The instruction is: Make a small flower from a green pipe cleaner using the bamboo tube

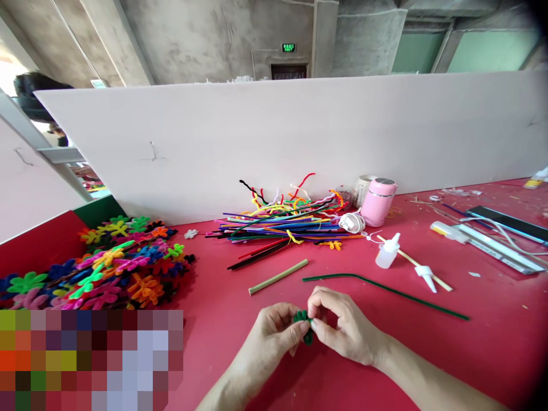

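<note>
- Left hand (274,334) and right hand (342,328) – fingertips of both pinched on a small green pipe-cleaner piece (305,325), held just above the red table (471,354).
- Beyond: a long green pipe cleaner (385,288), a bamboo stick (278,277).
- Farthest – the pile of coloured pipe cleaners (282,222).

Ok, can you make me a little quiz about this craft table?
1. True or false: both hands pinch a small green twist.
2. What lies just behind the hands? A) the long green stem B) a pair of scissors C) a spoon
3. Which colour is the cup beside the pile of sticks?

Key
1. True
2. A
3. Pink
</note>
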The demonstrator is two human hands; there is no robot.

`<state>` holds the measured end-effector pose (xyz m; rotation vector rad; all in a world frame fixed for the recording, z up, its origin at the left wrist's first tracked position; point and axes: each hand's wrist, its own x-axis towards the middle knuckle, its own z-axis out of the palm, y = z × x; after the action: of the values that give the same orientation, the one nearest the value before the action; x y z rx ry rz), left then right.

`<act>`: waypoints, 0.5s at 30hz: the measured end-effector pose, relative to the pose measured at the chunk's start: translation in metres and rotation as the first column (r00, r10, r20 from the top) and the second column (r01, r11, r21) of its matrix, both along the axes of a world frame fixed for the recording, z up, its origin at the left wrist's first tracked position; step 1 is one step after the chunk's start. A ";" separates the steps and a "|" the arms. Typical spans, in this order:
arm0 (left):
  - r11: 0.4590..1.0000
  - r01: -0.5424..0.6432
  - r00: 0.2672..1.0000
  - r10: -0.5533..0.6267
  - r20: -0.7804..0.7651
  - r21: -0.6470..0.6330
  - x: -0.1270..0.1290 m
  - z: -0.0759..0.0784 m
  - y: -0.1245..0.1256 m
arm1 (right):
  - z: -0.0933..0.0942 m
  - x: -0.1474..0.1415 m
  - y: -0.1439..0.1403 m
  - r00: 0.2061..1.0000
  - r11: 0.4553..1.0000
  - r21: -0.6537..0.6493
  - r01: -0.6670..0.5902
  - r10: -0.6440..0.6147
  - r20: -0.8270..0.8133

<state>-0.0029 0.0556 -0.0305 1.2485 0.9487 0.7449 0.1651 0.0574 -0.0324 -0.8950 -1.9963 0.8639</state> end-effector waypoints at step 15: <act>0.977 0.087 0.969 -0.038 0.245 -0.195 -0.009 -0.004 0.004 | 0.002 0.005 0.005 0.992 0.992 0.072 -0.107 0.103 0.067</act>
<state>-0.0121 0.0596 -0.0348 0.9792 0.7630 0.7113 0.1700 0.0623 -0.0309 -0.7893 -2.1319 0.8216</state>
